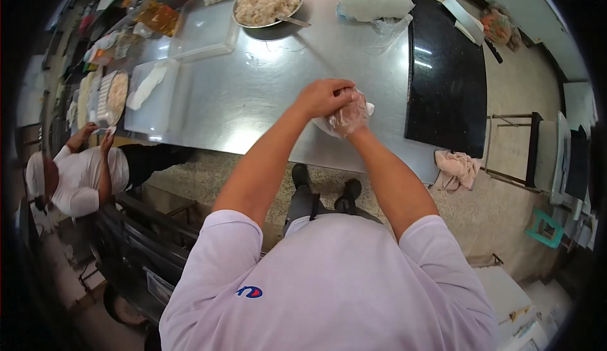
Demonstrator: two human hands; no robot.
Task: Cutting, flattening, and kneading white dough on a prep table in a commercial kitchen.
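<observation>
Over the steel table [265,85], close to its near edge, my two hands meet. My bare left hand [322,97] lies with its fingers across my right hand [350,114], which wears a clear plastic glove. A small white piece [370,109] shows at the right side of the gloved hand; the fingers hide most of it, and its grip is unclear. Further back stands a metal bowl [302,1] full of a pale, lumpy mixture [268,0]. A flat metal utensil [295,21] sticks out over its rim.
Plastic trays [213,31] and an oil bottle [159,17] occupy the left. At right are a wrapped bundle [374,1], a black board [448,81], a knife handle [493,51] and a cloth [456,168] over the edge. Another person [90,171] works at far left.
</observation>
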